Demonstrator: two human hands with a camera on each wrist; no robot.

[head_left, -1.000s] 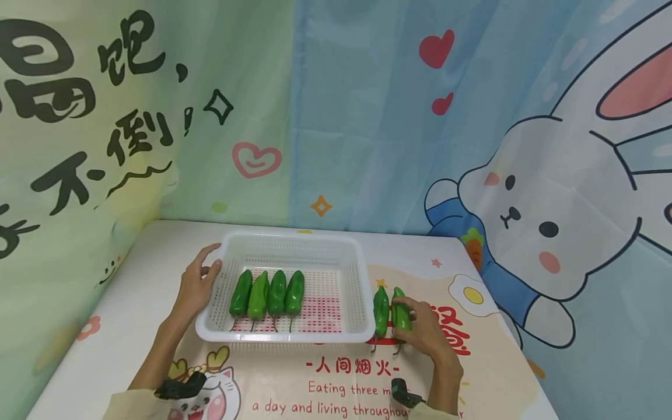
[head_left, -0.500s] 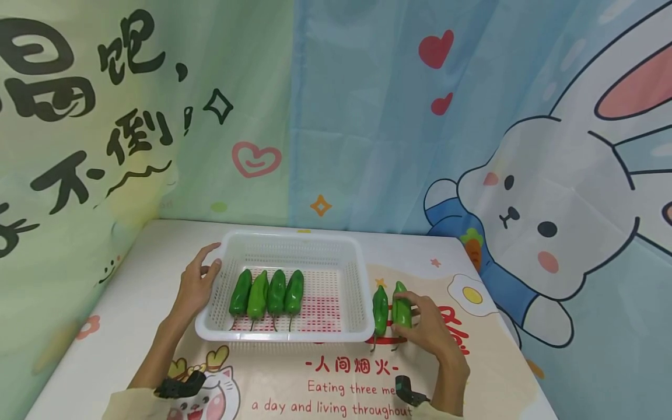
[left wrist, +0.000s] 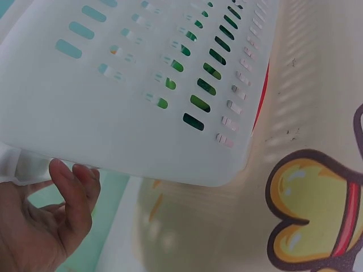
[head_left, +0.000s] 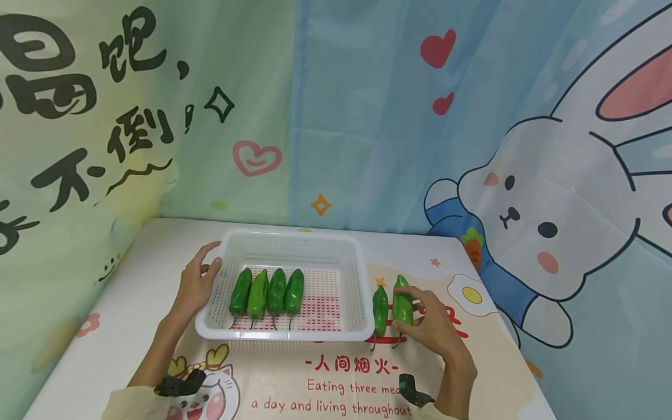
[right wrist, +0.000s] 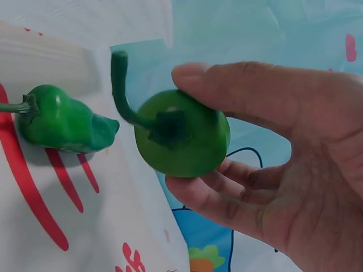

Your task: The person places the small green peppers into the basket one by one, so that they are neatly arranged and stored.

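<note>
My right hand pinches a green pepper between thumb and fingers, right of the basket. In the right wrist view, this pepper shows its curved stem end. Beside it, a second green pepper lies on the table next to the basket's right side. My left hand holds the left rim of the white plastic basket, its bent fingers at the edge in the left wrist view. Several green peppers lie in a row in the basket's left half, stems toward me.
A printed mat with red lettering and cartoon pictures covers the table beneath the basket. Behind the table hangs a curtain with hearts and a large rabbit. Each wrist wears a dark device, such as the right-hand camera mount.
My right hand and its pepper have moved slightly right and away from me, widening the gap from the other loose pepper. The left hand and the basket stay in place.
</note>
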